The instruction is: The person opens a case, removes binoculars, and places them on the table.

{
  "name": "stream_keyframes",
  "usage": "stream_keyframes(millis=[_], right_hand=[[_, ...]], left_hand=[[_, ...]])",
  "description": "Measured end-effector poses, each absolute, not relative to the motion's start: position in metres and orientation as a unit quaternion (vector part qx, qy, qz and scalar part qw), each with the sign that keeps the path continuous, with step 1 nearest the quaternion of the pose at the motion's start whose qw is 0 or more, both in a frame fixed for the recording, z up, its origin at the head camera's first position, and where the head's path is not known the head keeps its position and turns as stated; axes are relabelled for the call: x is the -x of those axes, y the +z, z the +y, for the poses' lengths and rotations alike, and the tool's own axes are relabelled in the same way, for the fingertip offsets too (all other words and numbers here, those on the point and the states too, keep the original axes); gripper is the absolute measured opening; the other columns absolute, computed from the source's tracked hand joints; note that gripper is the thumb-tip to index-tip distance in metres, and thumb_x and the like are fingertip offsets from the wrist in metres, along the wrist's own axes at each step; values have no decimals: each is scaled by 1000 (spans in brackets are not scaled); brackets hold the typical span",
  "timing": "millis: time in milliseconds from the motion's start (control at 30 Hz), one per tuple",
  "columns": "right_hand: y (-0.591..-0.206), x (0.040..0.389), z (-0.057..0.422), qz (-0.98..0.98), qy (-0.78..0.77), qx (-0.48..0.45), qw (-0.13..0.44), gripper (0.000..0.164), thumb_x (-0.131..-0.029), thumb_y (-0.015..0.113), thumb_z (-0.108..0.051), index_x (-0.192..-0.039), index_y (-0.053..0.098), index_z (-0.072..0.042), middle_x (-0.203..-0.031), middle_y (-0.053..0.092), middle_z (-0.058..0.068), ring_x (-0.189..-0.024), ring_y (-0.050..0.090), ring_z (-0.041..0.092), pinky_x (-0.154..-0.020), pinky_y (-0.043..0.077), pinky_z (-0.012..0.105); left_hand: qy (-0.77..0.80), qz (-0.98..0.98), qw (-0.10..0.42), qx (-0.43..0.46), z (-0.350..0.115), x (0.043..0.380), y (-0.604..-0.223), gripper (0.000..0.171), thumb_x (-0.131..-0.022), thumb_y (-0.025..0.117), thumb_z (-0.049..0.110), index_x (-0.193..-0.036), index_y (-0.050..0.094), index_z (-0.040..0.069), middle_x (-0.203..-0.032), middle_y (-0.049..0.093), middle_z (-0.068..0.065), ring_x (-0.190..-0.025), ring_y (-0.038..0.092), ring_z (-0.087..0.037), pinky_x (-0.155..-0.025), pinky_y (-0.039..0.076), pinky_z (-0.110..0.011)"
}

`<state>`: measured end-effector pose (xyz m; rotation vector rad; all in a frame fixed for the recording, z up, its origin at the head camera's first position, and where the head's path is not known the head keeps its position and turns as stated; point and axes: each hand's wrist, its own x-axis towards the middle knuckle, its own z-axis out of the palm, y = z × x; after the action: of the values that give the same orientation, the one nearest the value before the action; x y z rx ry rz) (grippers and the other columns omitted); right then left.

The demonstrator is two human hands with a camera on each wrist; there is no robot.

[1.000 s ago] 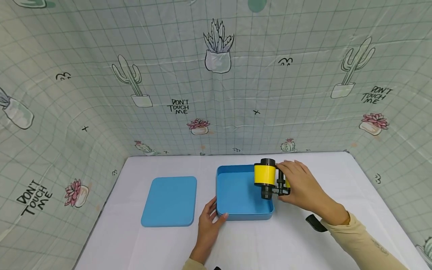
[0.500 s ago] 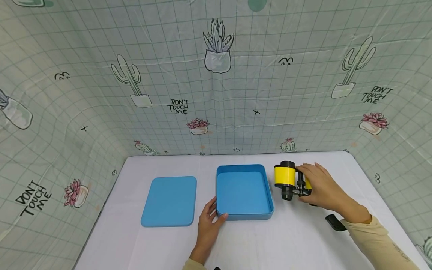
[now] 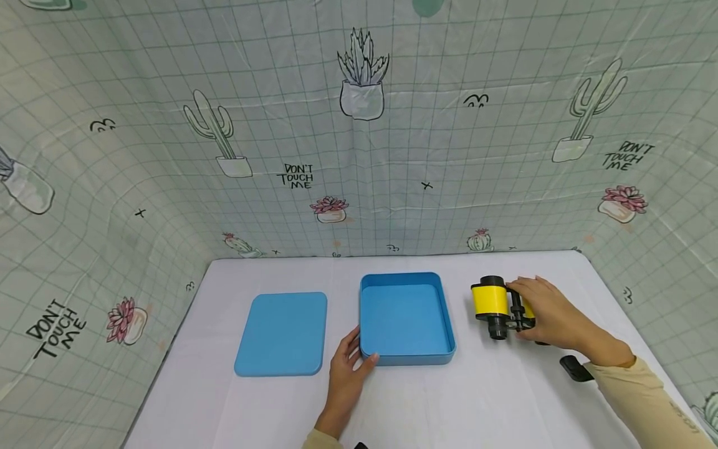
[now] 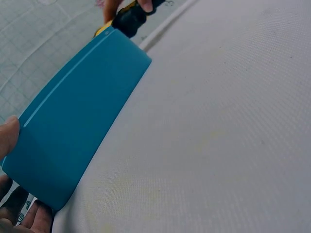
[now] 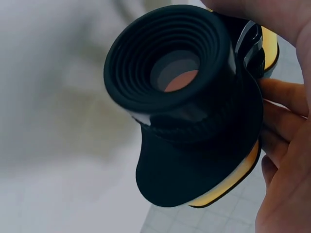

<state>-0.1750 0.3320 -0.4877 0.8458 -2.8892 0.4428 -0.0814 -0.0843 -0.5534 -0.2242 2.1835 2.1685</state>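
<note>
In the head view my right hand [image 3: 555, 321] holds a pair of yellow and black binoculars [image 3: 490, 300] to the right of the box, close to the tabletop; I cannot tell whether they touch it. The right wrist view shows one black eyepiece [image 5: 170, 73] close up, with fingers wrapped along the binoculars' far side. A square blue box [image 3: 408, 360] without its cover stands mid-table with nothing in it. My left hand [image 3: 346, 386] grips its near left corner, thumb on the front wall and fingers along the left side. That front wall [image 4: 82, 111] fills much of the left wrist view.
A flat blue lid [image 3: 280, 335] lies left of the box on the white table [image 3: 415, 411]. Cloth printed with cacti [image 3: 359, 156] rises behind and on both sides of the table. A black wrist-worn piece [image 3: 576, 369] sits by the right sleeve.
The right hand has carried the binoculars rightward from over the box's right edge, then slightly lower and nearer. Left hand, box and lid have stayed in place.
</note>
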Motion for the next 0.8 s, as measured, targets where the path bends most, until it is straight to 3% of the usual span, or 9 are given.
stream_keyframes(millis=[400,667,800], right_hand=[[-497,180,338,-948,167,-271,-5,100,-65,102,-21,-143,51,14,-142,57,36,-135,48,55,-125,24,65],[-503,183,341,-942,170,-290,9,99,-63,103,-18,-142,51,13,-140,58,35,-133,50,55,-128,20,59],[-503,184,339,-943,173,-283,-12,99,-64,102,-17,-143,51,13,-142,56,35,-135,48,54,-128,19,60]], left_hand=[[710,701,24,57,-85,83,-553,73,-97,77,9,-158,40,-3,-158,45,-27,-148,43,-45,-120,41,-55],[705,706,23,62,-85,83,-555,71,-97,77,10,-158,41,-2,-157,47,-26,-147,45,-44,-119,43,-52],[701,710,21,58,-86,82,-554,72,-98,77,11,-158,41,-3,-156,47,-27,-146,45,-46,-118,44,-53]])
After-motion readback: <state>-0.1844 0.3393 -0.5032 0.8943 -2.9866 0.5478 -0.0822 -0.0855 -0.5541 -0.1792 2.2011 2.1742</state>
